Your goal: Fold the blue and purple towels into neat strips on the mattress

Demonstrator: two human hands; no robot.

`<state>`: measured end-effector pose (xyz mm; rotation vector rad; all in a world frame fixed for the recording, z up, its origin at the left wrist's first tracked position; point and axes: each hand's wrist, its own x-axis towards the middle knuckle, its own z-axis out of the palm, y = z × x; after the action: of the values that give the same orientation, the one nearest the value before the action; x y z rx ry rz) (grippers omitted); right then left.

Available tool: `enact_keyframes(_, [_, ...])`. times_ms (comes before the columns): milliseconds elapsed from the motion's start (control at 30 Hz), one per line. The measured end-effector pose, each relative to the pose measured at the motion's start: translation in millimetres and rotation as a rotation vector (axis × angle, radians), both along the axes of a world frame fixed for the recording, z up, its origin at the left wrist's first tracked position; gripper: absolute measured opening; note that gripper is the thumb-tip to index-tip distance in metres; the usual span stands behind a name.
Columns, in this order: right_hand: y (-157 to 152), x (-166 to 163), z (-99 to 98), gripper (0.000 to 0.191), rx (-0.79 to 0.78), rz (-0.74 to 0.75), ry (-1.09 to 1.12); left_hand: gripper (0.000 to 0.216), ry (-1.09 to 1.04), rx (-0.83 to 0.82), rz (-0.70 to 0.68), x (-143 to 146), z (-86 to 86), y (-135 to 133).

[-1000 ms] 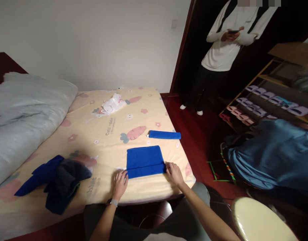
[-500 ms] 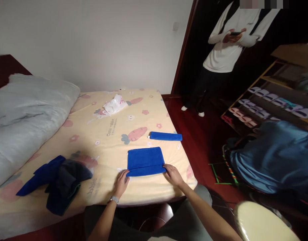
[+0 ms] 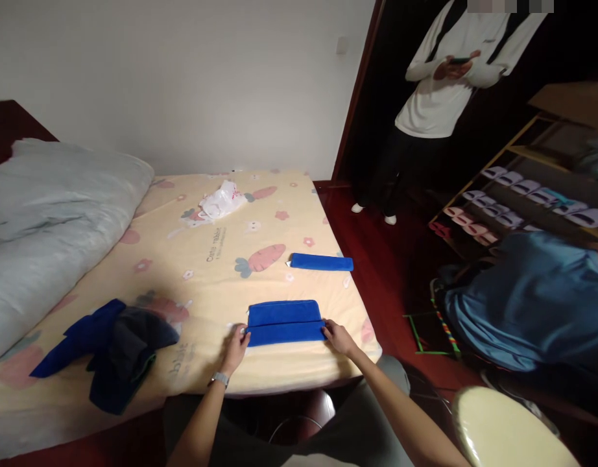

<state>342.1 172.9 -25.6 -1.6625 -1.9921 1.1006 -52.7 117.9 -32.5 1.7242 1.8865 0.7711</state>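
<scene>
A blue cloth (image 3: 284,324) lies on the bed near its front edge, with its near part folded over in a flat strip. My left hand (image 3: 237,347) pinches the strip's left end; a watch is on that wrist. At the opposite end, my right hand (image 3: 338,337) grips the cloth between thumb and fingers. Farther back, a second blue cloth (image 3: 322,262) is folded into a narrow strip with a small white tag at its left end. To the left sits a crumpled heap of blue and dark grey cloths (image 3: 128,350).
The bed (image 3: 206,279) has a carrot-patterned sheet, with a white plastic bag (image 3: 222,201) and a grey quilt (image 3: 60,227) on it. A person (image 3: 430,97) stands beyond, holding a phone. At right are a slipper rack (image 3: 517,152), a blue draped cloth (image 3: 532,298) and a round stool (image 3: 508,428).
The near fold of the cloth has become wider, and its far edge has come closer to me. Both hands stay at its two ends.
</scene>
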Motion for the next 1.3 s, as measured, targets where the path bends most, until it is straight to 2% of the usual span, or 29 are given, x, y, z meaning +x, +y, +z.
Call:
enact_keyframes(133, [-1, -5, 3.8, 0.033, 0.013, -0.08, -0.175, 0.033, 0.173, 0.102, 0.044, 3, 10.6, 2])
enact_keyframes(233, [-7, -2, 15.5, 0.028, 0.158, -0.111, -0.292, 0.028, 0.312, 0.237, 0.019, 2, 18.9, -6])
enact_keyframes(300, [-14, 2, 22.8, 0.026, 0.291, -0.041, -0.258, 0.03, 0.326, 0.266, -0.074, 1, 22.3, -13])
enact_keyframes(367, [-21, 6, 25.9, 0.031, 0.388, 0.111, -0.195, 0.042, 0.343, 0.251, -0.207, -1, 23.4, -18])
enact_keyframes(433, [-25, 8, 23.0, 0.044, 0.424, 0.257, -0.149, 0.053, 0.364, 0.219, -0.311, -3, 22.2, -19])
enact_keyframes(500, [-25, 6, 15.7, 0.055, 0.424, 0.314, -0.136, 0.057, 0.349, 0.189, -0.338, -5, 19.1, -16])
enact_keyframes(567, [-22, 3, 7.3, 0.057, 0.418, 0.293, -0.129, 0.055, 0.284, 0.169, -0.313, -7, 15.4, -10])
enact_keyframes(667, [-15, 1, 0.5, 0.051, 0.402, 0.223, -0.067, 0.047, 0.136, 0.148, -0.265, -11, 11.4, 0])
enact_keyframes(767, [-5, 0, 2.5, 0.04, 0.317, 0.129, 0.028, 0.035, -0.039, 0.091, -0.201, -13, 10.7, 9])
enact_keyframes(867, [10, -1, 7.7, 0.041, 0.186, 0.025, 0.113, 0.032, -0.145, -0.02, -0.111, -12, 11.0, 20])
enact_keyframes(1033, [46, -13, 10.5, 0.04, -0.039, -0.12, 0.022, 0.033, -0.071, -0.086, 0.027, -6, 9.4, 52])
enact_keyframes(1167, [71, -27, 8.7, 0.038, -0.09, -0.209, -0.099, 0.023, 0.056, -0.105, 0.152, 1, 12.7, 80])
enact_keyframes(1300, [75, -34, 12.4, 0.043, -0.105, -0.315, -0.169, 0.021, 0.183, -0.058, 0.195, 12, 23.5, 86])
